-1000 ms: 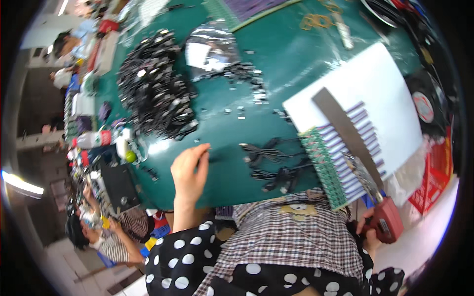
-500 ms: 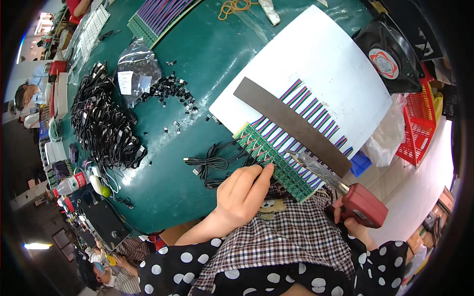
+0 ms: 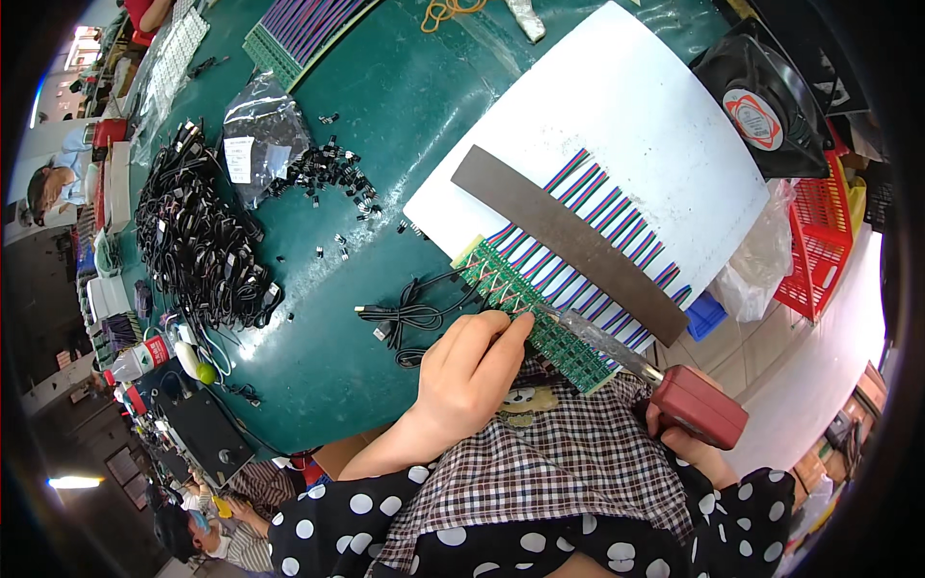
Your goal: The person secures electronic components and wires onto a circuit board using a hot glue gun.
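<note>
My left hand is closed, thumb and fingertips pinching the end of a thin cable against the near edge of a green circuit board; the fingers hide most of that cable. In my right hand is a soldering iron with a red handle, its metal tip touching or just over the board near my left fingertips. Several cables with red and white wire ends sit along the board's left part. Multicoloured ribbon wires fan out from the board's far side, under a dark flat bar.
A white sheet lies beneath the ribbon wires. Coiled black cable is left of my left hand. Farther left are a heap of black cables, a plastic bag and small black parts. A fan stands at the right.
The soldering iron has come down and left, its tip now close to my left fingertips at the board. My left hand keeps its pinch almost in place.
</note>
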